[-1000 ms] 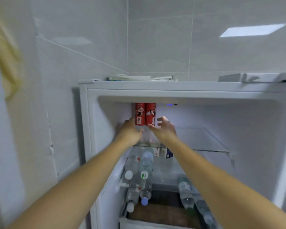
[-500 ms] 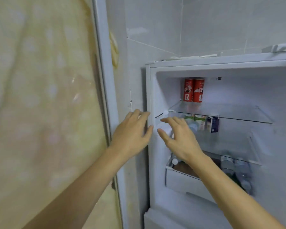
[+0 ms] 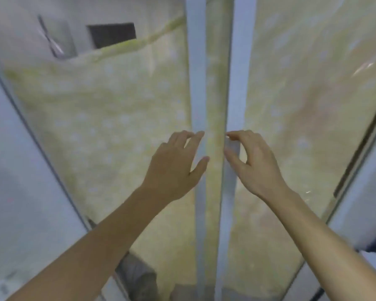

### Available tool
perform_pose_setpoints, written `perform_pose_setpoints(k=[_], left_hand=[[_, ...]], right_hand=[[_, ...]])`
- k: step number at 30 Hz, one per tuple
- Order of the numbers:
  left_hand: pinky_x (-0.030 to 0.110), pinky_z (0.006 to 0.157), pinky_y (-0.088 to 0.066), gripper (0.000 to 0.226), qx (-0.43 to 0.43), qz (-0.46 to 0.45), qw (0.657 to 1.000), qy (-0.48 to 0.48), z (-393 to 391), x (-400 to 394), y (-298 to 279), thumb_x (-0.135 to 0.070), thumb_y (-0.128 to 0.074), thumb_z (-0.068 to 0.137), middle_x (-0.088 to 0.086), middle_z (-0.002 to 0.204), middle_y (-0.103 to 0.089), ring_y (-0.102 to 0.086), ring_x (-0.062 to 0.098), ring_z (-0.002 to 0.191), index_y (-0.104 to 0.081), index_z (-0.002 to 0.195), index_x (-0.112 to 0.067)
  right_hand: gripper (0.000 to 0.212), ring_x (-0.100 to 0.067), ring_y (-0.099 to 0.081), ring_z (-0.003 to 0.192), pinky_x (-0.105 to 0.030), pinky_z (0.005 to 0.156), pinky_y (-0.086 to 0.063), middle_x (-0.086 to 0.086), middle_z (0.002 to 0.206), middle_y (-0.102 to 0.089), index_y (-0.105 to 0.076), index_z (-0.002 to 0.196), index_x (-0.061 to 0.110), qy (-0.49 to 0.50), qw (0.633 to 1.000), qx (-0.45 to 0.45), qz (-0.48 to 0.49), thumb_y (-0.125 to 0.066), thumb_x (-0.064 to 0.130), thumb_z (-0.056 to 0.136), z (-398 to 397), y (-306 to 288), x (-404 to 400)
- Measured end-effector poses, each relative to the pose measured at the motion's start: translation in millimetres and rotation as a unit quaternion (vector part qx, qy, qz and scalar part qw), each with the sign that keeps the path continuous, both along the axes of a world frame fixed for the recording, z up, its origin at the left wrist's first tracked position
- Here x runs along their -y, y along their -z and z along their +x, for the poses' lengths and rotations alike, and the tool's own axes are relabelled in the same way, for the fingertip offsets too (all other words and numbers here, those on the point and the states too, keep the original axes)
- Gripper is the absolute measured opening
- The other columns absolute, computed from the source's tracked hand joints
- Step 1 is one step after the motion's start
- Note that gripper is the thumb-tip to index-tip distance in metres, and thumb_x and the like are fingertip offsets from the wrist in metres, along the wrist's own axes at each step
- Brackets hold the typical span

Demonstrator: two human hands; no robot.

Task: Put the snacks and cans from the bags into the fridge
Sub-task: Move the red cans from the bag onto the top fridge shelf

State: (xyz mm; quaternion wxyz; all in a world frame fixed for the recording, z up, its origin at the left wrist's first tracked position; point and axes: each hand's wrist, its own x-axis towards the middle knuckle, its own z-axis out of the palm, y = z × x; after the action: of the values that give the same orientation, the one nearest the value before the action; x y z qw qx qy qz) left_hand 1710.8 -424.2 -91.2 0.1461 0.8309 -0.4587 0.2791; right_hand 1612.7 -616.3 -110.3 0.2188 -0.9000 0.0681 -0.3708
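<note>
The head view is blurred and taken up by glass door panels with a pale yellow-green patterned curtain (image 3: 109, 118) behind them; neither the fridge nor any snack, can or bag shows in it, so I cannot tell where they lie, how they look or which way they point.

Two pale metal door frames run upright side by side down the middle, the left frame (image 3: 197, 83) and the right frame (image 3: 237, 83), with a narrow strip of curtain showing between them. These long bars run top to bottom, leaning slightly toward each other lower down.

The left hand (image 3: 176, 166) is raised in front of the left frame, fingers spread and only loosely bent, thumb out toward the gap; it has hold of nothing, and whether the fingertips touch the frame I cannot tell. The right hand (image 3: 254, 161) is up against the right frame, its fingers (image 3: 237, 134) curved over toward the frame's inner edge and the thumb below them; whether it actually grips the bar is not clear through the blur. Both forearms are bare.

Well left of the frames, high up, a dark rectangular opening (image 3: 112, 34) sits in a pale wall beyond the glass.
</note>
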Motion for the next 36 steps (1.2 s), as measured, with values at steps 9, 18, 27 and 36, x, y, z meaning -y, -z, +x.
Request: perform_pose_setpoints(k=[9,18,27,36], left_hand=[[0.038,0.089,-0.047,0.064,-0.043,-0.024,0.965,-0.257,60.5,-325.6,49.1,-0.05,-0.038,0.105,0.005,0.138,-0.052,-0.048,0.024,0.124,-0.03,0.159,-0.016],[0.043,0.087,-0.052,0.052,-0.172,-0.095,0.88,-0.431,61.5,-536.9,153.8,-0.042,-0.05,0.101,0.004,0.131,-0.055,-0.048,0.025,0.125,-0.044,0.146,-0.017],[0.044,0.078,-0.056,0.029,-0.4,-0.093,0.726,-0.552,35.4,-611.2,338.9,-0.027,-0.052,0.102,0.003,0.119,-0.064,-0.063,0.027,0.108,-0.061,0.128,-0.019],[0.043,0.081,-0.053,0.03,-0.548,0.006,0.639,-0.54,20.8,-623.9,448.3,-0.019,-0.045,0.106,0.003,0.119,-0.059,-0.056,0.026,0.114,-0.067,0.126,-0.023]], right_hand=[[0.036,-0.019,-0.055,0.119,-0.024,0.088,-0.037,0.005,0.122,-0.062,-0.059,0.135,0.02,-0.249,0.968,-0.028,-0.009,-0.062,0.028,0.1,146.8,43.2,-276.3],[0.036,-0.012,-0.057,0.118,-0.019,0.095,-0.041,0.008,0.123,-0.06,-0.059,0.135,0.023,-0.43,0.886,-0.17,0.018,-0.064,0.025,0.099,218.1,157.3,-505.2],[0.023,-0.017,-0.065,0.115,-0.03,0.095,-0.052,-0.001,0.12,-0.07,-0.07,0.12,0.015,-0.564,0.73,-0.385,-0.022,-0.064,0.016,0.098,282.3,340.4,-625.6],[0.025,-0.029,-0.053,0.123,-0.043,0.104,-0.048,-0.007,0.127,-0.059,-0.067,0.126,0.019,-0.566,0.641,-0.482,-0.191,-0.065,0.021,0.101,333.7,445.1,-641.7]])
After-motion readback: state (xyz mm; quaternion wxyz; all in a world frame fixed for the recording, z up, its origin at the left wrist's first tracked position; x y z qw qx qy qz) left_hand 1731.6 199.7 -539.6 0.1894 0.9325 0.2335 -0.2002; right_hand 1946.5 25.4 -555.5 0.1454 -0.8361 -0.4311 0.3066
